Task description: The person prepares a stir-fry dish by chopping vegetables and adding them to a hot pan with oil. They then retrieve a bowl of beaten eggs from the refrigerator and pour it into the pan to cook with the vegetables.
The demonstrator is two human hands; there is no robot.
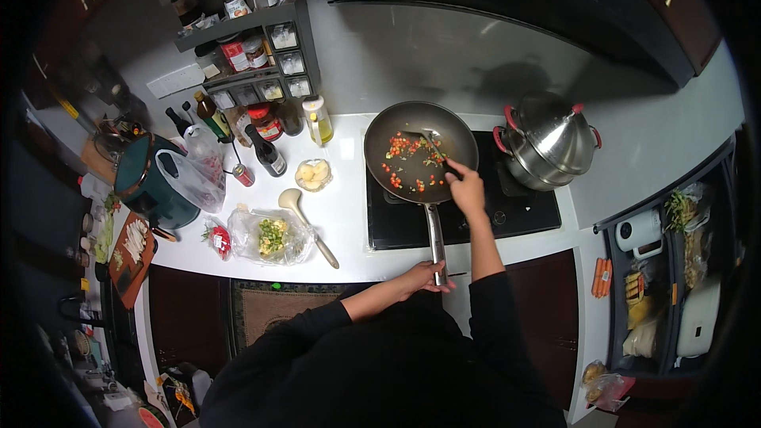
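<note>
A dark frying pan (380, 154) with a long metal handle (435, 238) rests on the left side of the black cooktop (392, 238). My left hand (425, 279) grips the end of that handle. Inside the pan lie chopped red and green peppers (407, 145), scattered over the bottom. My right hand (467, 187) reaches over the pan's right rim, holding a dark spatula (439, 151) whose blade is down among the pieces. Its grip end is hidden in my fist.
A steel steamer pot (541, 148) with red handles stands on the cooktop's right side. Left of the pan are a bowl of peeled potatoes or similar (313, 174), a ladle (306, 223) and a plastic-lined bowl of chopped greens (272, 238). An oil bottle (318, 122) stands behind.
</note>
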